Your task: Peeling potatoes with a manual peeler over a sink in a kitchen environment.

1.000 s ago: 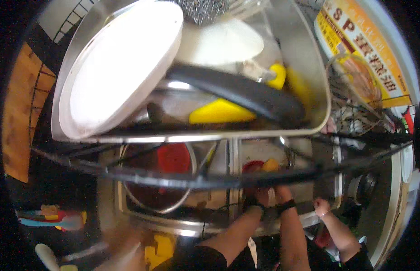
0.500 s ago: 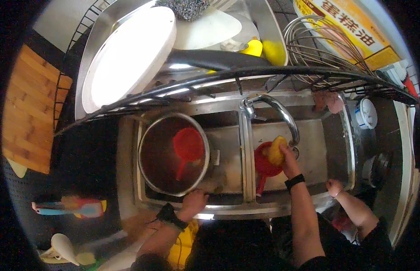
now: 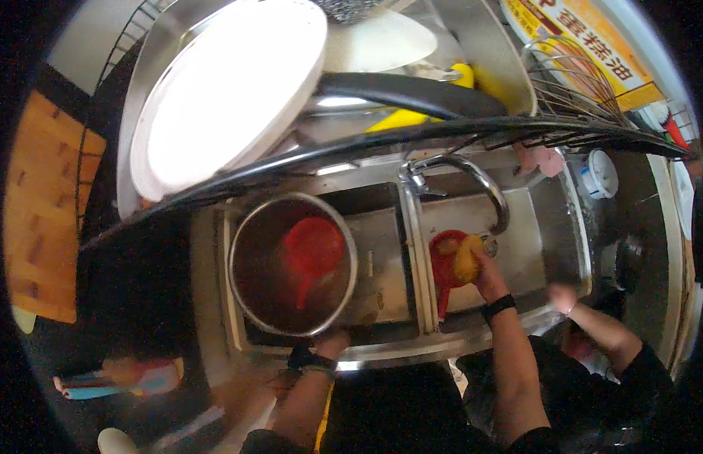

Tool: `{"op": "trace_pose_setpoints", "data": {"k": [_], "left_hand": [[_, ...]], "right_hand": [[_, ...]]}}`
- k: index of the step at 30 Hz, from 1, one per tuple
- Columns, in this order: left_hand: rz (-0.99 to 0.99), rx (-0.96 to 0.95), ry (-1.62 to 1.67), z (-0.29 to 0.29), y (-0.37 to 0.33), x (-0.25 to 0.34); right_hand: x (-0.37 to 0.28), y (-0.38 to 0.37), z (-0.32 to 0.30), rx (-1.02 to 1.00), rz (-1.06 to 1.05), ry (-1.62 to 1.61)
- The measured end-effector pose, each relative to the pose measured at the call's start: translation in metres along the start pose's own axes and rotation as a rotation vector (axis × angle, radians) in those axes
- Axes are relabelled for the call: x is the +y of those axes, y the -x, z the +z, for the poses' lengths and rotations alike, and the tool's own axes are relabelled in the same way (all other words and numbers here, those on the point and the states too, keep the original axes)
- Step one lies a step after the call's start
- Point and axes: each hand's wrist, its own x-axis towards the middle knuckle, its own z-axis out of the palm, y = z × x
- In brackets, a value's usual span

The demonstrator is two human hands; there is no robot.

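Observation:
In my right hand (image 3: 490, 281) is a yellow-brown, oblong potato-like thing (image 3: 466, 259), gripped over a red long-handled scoop (image 3: 443, 284) in the right sink basin. Another brownish lump (image 3: 446, 246) lies in the scoop. My left hand (image 3: 333, 344) is at the front edge of the sink, close to the near rim of a large round metal pot (image 3: 353, 280); its fingers are smeared and partly hidden. Inside that pot, which stands in the left basin, is a second red scoop (image 3: 313, 246).
A curved faucet (image 3: 495, 189) reaches over the right basin. Across the back runs a black wire rack (image 3: 351, 144) with a metal tray and white plate (image 3: 230, 91). Another person's hand (image 3: 564, 296) is at the right sink edge. Left are a cutting board (image 3: 49, 204) and spatulas (image 3: 124, 378).
The view has shifted slightly. My right hand still grips the oblong thing over the scoop. My left hand stays near the pot. The other person's hand blurs with motion.

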Motion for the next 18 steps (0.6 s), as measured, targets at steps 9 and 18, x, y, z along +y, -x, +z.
{"op": "trace_pose_setpoints", "data": {"k": [9,18], "left_hand": [[0.01,0.095,0.054,0.003,-0.055,0.027],[0.125,0.238,0.086,0.009,-0.127,0.065]], "right_hand": [[0.023,-0.015,-0.012,-0.024,-0.003,-0.06],[0.022,-0.007,-0.02,0.028,0.07,-0.082]]}}
